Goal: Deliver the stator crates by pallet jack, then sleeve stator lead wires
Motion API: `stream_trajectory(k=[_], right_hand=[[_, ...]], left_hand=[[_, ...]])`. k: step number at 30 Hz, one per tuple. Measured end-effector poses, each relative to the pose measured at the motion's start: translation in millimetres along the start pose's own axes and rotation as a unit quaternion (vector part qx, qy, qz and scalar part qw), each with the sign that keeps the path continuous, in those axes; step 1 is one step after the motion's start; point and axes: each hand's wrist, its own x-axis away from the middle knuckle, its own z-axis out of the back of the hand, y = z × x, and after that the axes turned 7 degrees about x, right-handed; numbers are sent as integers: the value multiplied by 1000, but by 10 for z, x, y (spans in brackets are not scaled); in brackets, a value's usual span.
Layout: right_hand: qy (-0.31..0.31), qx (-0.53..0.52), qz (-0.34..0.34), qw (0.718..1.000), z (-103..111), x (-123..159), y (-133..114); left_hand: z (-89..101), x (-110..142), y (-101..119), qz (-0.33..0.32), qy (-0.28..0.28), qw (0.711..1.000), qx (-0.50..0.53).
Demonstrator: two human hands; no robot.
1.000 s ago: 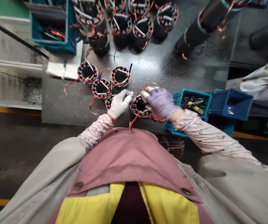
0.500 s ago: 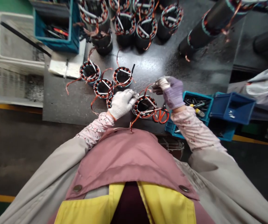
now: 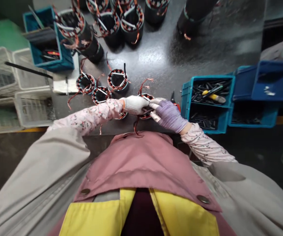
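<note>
Meeting over wire-wound cylinder: knit-gloved left hand, purple-wrapped right hand

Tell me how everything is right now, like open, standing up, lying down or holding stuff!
Left hand: gloved, over a wire-wound ring
Right hand: gloved, fingertips at that ring
Wire-wound ring: partly covered by both hands
Ring with black stick: open end up
Teal bin: open-topped, holding black pieces
Yellow tool: lying on black pieces

One head-worn camera looks forward and down — close above the apron and workbench.
</note>
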Motion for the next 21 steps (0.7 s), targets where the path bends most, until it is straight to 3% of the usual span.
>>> stream_trajectory(k=[3,6,8,9,12,14,17,21], right_hand=[[-8,0,15,1000,-22,55,-11],[0,-3,18,1000,-44,96,-36],[10,-14,22,1000,-49,88,-33],[10,-23,34,999,-48,76,-24],[0,-54,72,996,-58,46,14],[9,-72,70,995,-85,44,30],[42,-98,54,993,-149,68,35],[65,-141,52,987,-228,107,42]], left_hand=[[128,50,-4,18,16,999,39],[289,261,-66,58,152,977,135],[357,359,-100,61,192,964,175],[361,369,-103,55,170,968,173],[265,244,-44,21,8,995,95],[182,102,34,2,-65,998,24],[170,-25,141,0,-111,991,-70],[391,59,148,34,-160,967,-194]])
